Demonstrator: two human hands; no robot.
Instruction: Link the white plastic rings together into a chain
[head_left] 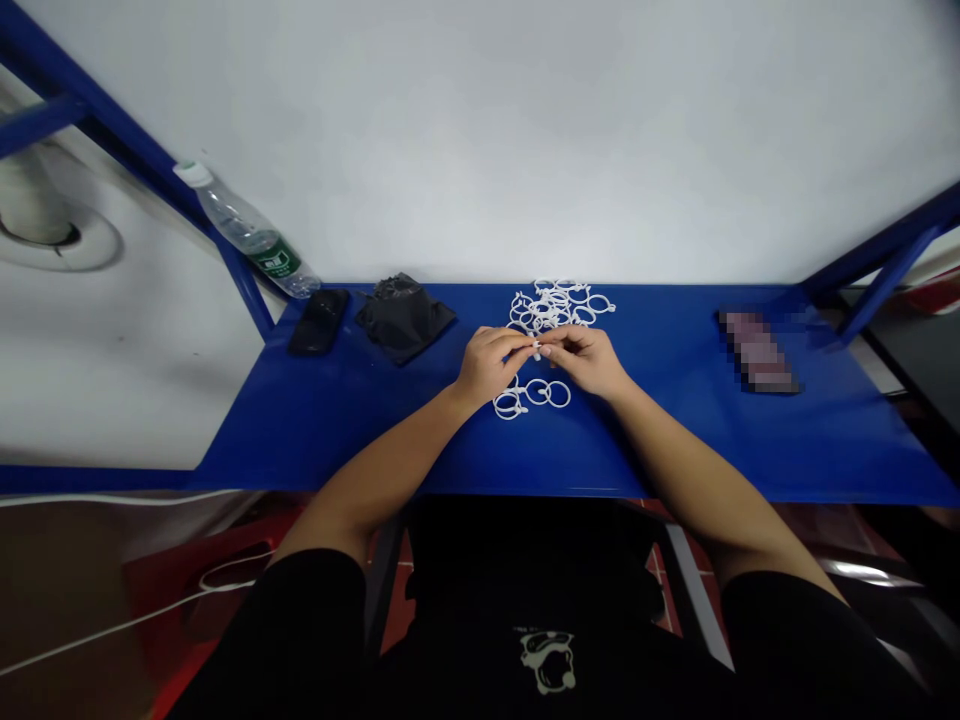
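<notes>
My left hand [489,362] and my right hand [588,358] meet over the middle of a blue table [375,420]. Both pinch the same small white plastic ring [536,347] between their fingertips. Just below the hands, a short chain of joined white rings [534,395] lies on the table. Behind the hands, near the wall, sits a loose pile of several white rings [556,303]. Parts of the held ring are hidden by my fingers.
At the back left lie a black phone [319,321] and a crumpled black bag [403,316]. A plastic water bottle [251,234] leans against the blue frame post. A blurred flat object [757,350] rests at the right. A white wall stands behind.
</notes>
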